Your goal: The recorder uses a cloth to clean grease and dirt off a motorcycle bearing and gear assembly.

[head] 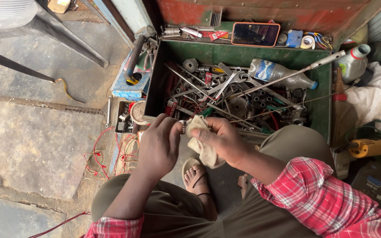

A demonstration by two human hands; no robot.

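Two hands meet over a small metal part (182,126), pinched in the left hand (159,147) fingertips and touching the beige rag (201,143) that the right hand (221,139) grips. Its long axis is too small to tell. Just beyond them lies an open green toolbox (325,110) crammed with wrenches, on the concrete floor (36,141), red wires (106,158) to the left.
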